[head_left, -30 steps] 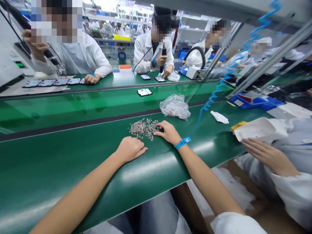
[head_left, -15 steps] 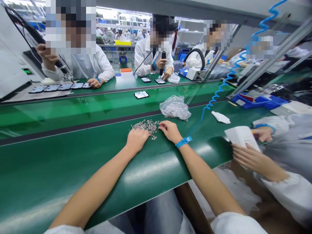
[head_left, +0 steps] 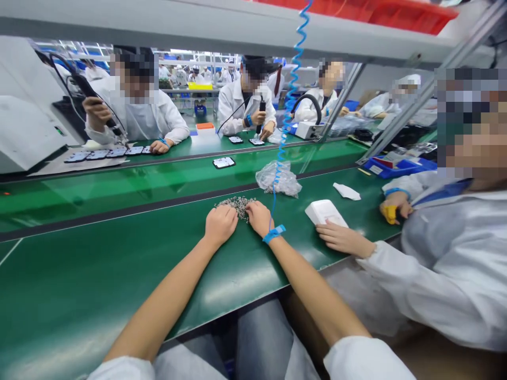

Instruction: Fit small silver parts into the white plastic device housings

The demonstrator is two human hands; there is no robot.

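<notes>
A loose pile of small, shiny metal-looking parts (head_left: pixel 239 202) lies on the green tabletop (head_left: pixel 119 274). At its near left edge is my left hand (head_left: pixel 221 224), knuckles up and fingers curled in against the parts. My right hand (head_left: pixel 259 217) touches the pile's right side with bent fingers and thumb drawn together. Whatever either set of fingertips grips is hidden or too small to make out. Round my right wrist is a blue strap (head_left: pixel 274 233), joined to a coiled blue cord (head_left: pixel 292 89). Just behind the pile rests a clear plastic bag (head_left: pixel 280 179).
To my right, a co-worker's hand (head_left: pixel 344 238) rests on a white box (head_left: pixel 325 211); their other hand holds something yellow (head_left: pixel 390 213). A white paper piece (head_left: pixel 347 191) lies beyond. On the green belt ahead sits a flat white, black-edged part (head_left: pixel 224 162). Several co-workers sit opposite.
My right hand has come closer to my left, narrowing the gap across the pile. The co-worker's white box has moved left, nearer me. My view has tilted up and shifted.
</notes>
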